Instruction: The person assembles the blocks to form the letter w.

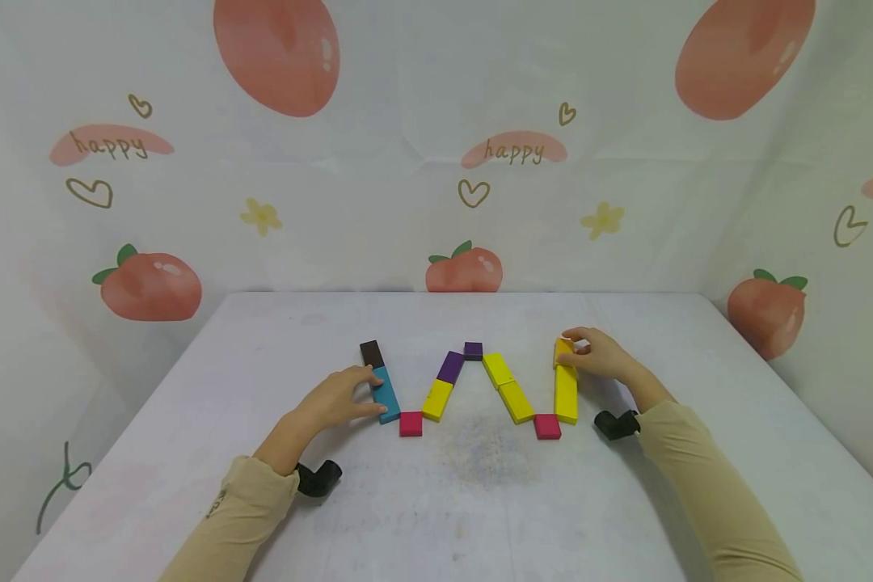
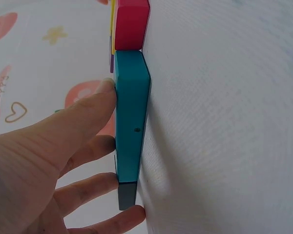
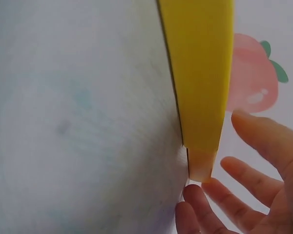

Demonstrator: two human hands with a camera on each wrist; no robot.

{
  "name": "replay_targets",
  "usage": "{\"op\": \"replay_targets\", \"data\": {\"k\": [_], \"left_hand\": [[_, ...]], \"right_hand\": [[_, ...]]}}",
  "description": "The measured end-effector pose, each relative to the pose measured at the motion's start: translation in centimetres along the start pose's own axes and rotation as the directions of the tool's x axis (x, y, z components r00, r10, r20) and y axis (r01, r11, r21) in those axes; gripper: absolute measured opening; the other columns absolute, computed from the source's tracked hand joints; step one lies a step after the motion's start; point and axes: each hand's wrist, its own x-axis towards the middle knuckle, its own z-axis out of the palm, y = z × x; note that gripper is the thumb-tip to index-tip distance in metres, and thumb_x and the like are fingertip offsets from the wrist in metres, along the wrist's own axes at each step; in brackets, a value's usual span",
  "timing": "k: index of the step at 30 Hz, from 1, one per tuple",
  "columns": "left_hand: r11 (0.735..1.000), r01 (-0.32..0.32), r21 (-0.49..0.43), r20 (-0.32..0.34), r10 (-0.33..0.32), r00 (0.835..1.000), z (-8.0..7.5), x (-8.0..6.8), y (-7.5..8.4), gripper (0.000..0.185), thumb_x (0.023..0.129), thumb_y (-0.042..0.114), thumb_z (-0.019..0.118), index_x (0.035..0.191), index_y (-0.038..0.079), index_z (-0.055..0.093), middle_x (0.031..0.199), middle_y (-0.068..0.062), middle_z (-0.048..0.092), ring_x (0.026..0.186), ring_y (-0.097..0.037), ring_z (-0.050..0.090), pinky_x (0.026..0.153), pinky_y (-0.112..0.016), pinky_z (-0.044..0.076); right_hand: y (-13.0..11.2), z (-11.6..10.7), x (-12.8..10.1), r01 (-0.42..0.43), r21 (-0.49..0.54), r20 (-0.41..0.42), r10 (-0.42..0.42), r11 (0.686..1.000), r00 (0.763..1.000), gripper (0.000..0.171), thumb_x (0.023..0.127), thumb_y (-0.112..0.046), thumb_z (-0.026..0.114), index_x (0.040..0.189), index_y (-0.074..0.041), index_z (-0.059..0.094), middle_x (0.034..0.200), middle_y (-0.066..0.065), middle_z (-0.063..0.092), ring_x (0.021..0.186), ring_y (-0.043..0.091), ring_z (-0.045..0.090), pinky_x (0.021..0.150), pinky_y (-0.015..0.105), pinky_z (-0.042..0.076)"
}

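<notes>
Left hand (image 1: 335,398) presses spread fingers against the teal block (image 1: 386,394); right hand (image 1: 602,353) pinches the small yellow block (image 1: 563,351). Light, rigid, probably slick: hold by the long sides.

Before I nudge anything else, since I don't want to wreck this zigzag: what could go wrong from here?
1. The left hand presses its fingers against the teal block; a firm push could shift the pink square touching its end.
2. The right hand pinches the small yellow block; a slip might knock the long yellow block out of line.
</notes>
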Motion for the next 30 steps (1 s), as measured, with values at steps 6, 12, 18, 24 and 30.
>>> {"op": "replay_targets", "data": {"k": [6,12,18,24,30], "left_hand": [[1.0,-0.002,-0.002,-0.002,0.002,1.0,0.01,0.01,-0.03,0.044,0.083,0.029,0.069,0.12,0.006,0.06,0.133,-0.019,0.052,0.122,-0.038,0.048,0.101,-0.052,0.043],[1.0,-0.001,-0.002,-0.002,0.001,1.0,0.07,0.05,-0.07,0.044,0.083,0.03,0.069,0.12,0.007,0.06,0.133,-0.019,0.052,0.121,-0.038,0.048,0.101,-0.052,0.043],[1.0,-0.005,0.0,-0.008,0.005,1.0,0.1,0.1,-0.15,0.043,0.083,0.03,0.069,0.119,0.007,0.061,0.132,-0.019,0.053,0.121,-0.037,0.048,0.101,-0.052,0.043],[1.0,-0.009,-0.002,-0.008,0.009,1.0,0.12,0.08,-0.16,0.043,0.083,0.03,0.07,0.119,0.007,0.061,0.131,-0.018,0.053,0.121,-0.036,0.049,0.101,-0.051,0.043],[1.0,-0.007,0.007,-0.005,0.007,1.0,0.04,0.06,-0.09,0.043,0.083,0.03,0.07,0.118,0.007,0.061,0.13,-0.018,0.054,0.12,-0.036,0.05,0.101,-0.051,0.043]], "right_hand": [[-0.29,0.07,-0.05,-0.003,-0.013,-0.004,0.003,1.0,1.0,0.052,0.09,-0.023,0.061,0.131,0.004,0.045,0.131,0.03,0.045,0.103,0.038,0.055,0.092,0.046,0.051],[-0.34,-0.01,-0.08,-0.001,-0.003,0.001,0.001,1.0,1.0,0.052,0.089,-0.023,0.062,0.13,0.005,0.045,0.13,0.031,0.045,0.104,0.04,0.055,0.092,0.047,0.051],[-0.31,-0.09,-0.17,-0.01,0.005,0.007,0.01,1.0,1.0,0.052,0.09,-0.023,0.061,0.131,0.005,0.045,0.131,0.03,0.045,0.106,0.04,0.055,0.093,0.047,0.051],[-0.34,-0.19,-0.3,-0.02,0.01,0.011,0.02,1.0,1.0,0.053,0.09,-0.024,0.061,0.131,0.005,0.044,0.132,0.03,0.043,0.107,0.04,0.054,0.094,0.047,0.05],[-0.25,-0.1,-0.2,-0.035,0.016,0.014,0.035,0.999,0.999,0.051,0.091,-0.023,0.06,0.132,0.003,0.045,0.133,0.029,0.043,0.109,0.04,0.053,0.094,0.047,0.05]]}}
